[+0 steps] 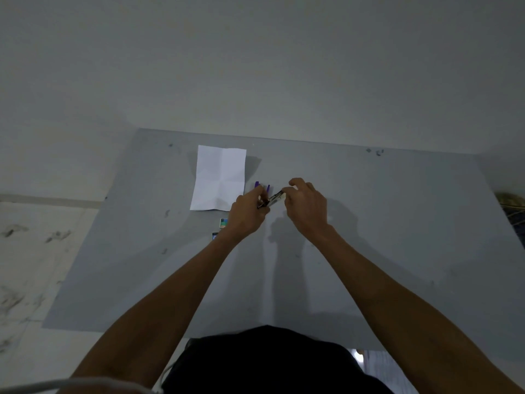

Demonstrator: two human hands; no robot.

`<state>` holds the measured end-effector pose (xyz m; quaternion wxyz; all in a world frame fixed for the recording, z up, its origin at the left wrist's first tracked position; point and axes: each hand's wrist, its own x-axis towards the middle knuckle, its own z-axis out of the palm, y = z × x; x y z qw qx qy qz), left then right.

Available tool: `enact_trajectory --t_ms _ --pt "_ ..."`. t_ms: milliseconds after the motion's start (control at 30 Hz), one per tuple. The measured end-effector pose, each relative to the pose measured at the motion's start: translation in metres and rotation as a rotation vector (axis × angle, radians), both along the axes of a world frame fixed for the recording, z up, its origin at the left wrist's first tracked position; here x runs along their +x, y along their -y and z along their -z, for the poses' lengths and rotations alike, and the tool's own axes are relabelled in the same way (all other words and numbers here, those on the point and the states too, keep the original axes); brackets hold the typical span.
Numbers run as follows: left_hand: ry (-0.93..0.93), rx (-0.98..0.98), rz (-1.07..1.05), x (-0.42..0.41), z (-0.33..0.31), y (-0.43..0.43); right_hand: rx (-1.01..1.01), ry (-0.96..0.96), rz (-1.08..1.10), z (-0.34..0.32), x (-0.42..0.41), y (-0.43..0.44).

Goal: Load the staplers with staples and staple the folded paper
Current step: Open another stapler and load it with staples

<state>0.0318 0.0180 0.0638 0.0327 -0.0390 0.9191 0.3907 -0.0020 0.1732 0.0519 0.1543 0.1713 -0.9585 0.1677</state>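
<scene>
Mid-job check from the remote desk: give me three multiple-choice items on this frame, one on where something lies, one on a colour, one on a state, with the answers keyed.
1. Where does the paper lie relative to the hands?
A. To their left, further up the table
B. Under the right forearm
C. On the floor

2. What colour are the plastic parts of the stapler?
A. Red
B. Purple
C. Yellow

3. How is the stapler held?
A. Lying untouched on the table
B. By one hand only
C. Between both hands, above the table

Answers:
1. A, the white sheet lies flat left of the left hand and beyond it.
2. B, purple tips show just above the left hand's fingers.
3. C, the left hand grips one end and the right hand pinches the metal part.
</scene>
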Motion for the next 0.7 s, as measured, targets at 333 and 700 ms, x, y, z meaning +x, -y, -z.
enact_trajectory --t_ms 333,700 --pt "-0.026 -0.063 0.011 -0.002 0.004 -0.001 0.005 0.149 -0.123 -0.001 0.0 -0.002" --pt "-0.104 -0.184 0.014 -0.002 -0.003 -0.001 -1.158 0.677 0.421 -0.008 0.001 0.01"
